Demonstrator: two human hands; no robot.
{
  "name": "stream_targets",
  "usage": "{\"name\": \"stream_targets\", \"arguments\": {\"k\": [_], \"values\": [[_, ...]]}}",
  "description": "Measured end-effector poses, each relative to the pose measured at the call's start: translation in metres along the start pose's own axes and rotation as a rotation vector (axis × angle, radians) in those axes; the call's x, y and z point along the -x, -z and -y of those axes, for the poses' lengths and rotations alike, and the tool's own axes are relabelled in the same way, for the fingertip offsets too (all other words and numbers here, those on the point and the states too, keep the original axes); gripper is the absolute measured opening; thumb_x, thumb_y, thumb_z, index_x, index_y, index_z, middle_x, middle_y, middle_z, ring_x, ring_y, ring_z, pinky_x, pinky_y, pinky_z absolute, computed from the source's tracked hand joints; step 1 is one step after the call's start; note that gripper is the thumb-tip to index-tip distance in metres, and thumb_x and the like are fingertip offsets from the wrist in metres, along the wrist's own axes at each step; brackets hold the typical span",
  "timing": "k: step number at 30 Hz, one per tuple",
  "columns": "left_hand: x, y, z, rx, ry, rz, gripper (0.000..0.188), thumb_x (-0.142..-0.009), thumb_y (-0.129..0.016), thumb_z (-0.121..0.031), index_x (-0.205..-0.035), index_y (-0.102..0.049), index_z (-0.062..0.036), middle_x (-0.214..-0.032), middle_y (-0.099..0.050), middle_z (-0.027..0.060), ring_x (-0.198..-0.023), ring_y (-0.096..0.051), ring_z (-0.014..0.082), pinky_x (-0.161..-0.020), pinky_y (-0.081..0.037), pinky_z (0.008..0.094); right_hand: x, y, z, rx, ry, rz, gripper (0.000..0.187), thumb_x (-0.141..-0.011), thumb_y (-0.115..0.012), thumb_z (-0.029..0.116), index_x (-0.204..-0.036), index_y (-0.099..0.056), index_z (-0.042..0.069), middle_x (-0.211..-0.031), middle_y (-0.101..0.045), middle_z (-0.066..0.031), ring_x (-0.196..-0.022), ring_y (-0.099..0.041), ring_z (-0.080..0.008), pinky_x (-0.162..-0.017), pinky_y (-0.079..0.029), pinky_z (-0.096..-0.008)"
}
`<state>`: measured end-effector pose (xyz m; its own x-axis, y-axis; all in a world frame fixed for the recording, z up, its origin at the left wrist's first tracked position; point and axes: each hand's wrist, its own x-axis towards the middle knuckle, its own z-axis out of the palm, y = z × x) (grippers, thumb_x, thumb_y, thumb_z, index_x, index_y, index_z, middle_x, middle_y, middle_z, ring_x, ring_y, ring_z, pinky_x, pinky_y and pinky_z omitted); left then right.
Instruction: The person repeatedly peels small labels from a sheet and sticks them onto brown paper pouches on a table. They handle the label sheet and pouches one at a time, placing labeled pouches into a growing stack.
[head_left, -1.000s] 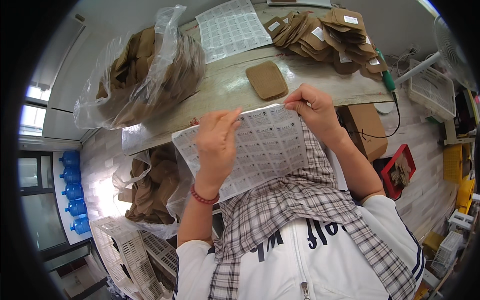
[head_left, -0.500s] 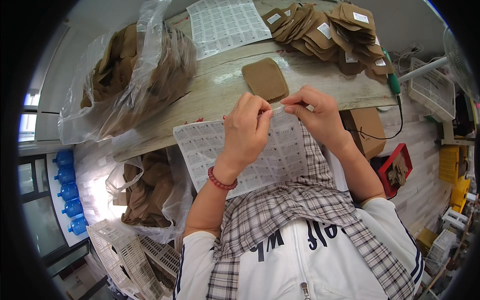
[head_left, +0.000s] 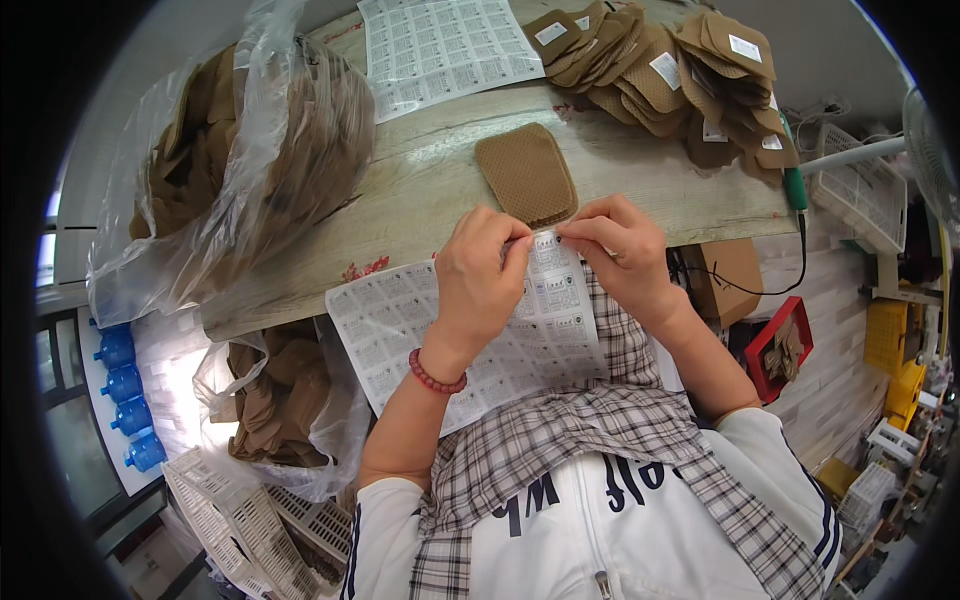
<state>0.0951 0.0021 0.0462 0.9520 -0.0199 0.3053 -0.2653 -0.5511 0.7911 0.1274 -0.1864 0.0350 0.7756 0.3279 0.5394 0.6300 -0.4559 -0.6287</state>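
Observation:
A sheet of printed white stickers [head_left: 465, 355] slopes from the table's near edge down over my checked apron. My left hand [head_left: 482, 272] pinches its upper edge, thumb against the bent fingers. Close beside it, my right hand [head_left: 625, 255] pinches the same edge near the sheet's right corner. Between the two pinches a short stretch of the edge shows; whether a sticker is lifting there is too small to tell. Just beyond my fingertips, a small stack of brown textured pads [head_left: 527, 172] lies on the table, its top pad bare.
Brown pads with white stickers [head_left: 655, 80] are heaped at the far right, beside a green-handled corded tool [head_left: 795, 185]. Another sticker sheet [head_left: 450, 55] lies at the back. A plastic bag of brown pieces [head_left: 270, 140] stands left; a second bag [head_left: 285, 390] sits below the table.
The view has shifted slightly. Both hands have come a little nearer to me with the sheet, and more of its edge shows between my fingertips. The pad stack stays on the table.

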Motion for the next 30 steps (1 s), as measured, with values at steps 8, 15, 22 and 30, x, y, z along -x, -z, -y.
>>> {"name": "stream_targets", "arguments": {"k": [8,15,22,30], "values": [[-0.009,0.001,0.024,0.171,0.229,0.128,0.007,-0.083,-0.066,-0.01,-0.082,-0.068,-0.0029,-0.077,-0.062,0.0083,-0.078,-0.059,0.0245,-0.068,-0.047,0.0351,0.006,-0.014,-0.008,0.152,0.208,-0.16,0.013,-0.07,-0.074,-0.001,-0.08,-0.068,0.005,-0.079,-0.063,-0.0062,-0.072,-0.06,-0.0244,-0.06,-0.048,-0.0338],[-0.015,0.007,0.038,0.201,0.335,0.234,0.009,-0.086,-0.063,-0.007,-0.085,-0.067,0.0016,-0.075,-0.059,0.0048,-0.075,-0.055,0.0145,-0.068,-0.043,0.0286,0.002,-0.001,0.002,0.057,0.312,-0.108,0.019,-0.065,-0.074,-0.002,-0.081,-0.069,0.008,-0.088,-0.062,-0.0041,-0.079,-0.058,-0.0235,-0.073,-0.05,-0.0344],[-0.015,-0.004,0.036,-0.11,0.194,0.055,0.008,-0.087,-0.06,-0.007,-0.083,-0.06,0.0,-0.083,-0.061,0.0087,-0.081,-0.056,0.0256,-0.073,-0.044,0.036,-0.017,0.003,0.0,-0.424,-0.075,-0.166,0.007,-0.088,-0.065,-0.001,-0.093,-0.062,0.003,-0.1,-0.054,-0.0065,-0.083,-0.055,-0.0135,-0.071,-0.046,-0.0236],[-0.004,-0.03,0.039,-0.224,-0.13,0.015,0.004,-0.089,-0.053,-0.002,-0.089,-0.055,0.0016,-0.119,-0.059,0.0263,-0.12,-0.053,0.0419,-0.101,-0.041,0.0478,-0.059,-0.037,-0.086,-0.563,-0.576,0.143,0.008,-0.093,-0.063,0.005,-0.091,-0.06,-0.001,-0.076,-0.058,0.0021,-0.068,-0.049,-0.0047,-0.064,-0.043,-0.0207]]}}
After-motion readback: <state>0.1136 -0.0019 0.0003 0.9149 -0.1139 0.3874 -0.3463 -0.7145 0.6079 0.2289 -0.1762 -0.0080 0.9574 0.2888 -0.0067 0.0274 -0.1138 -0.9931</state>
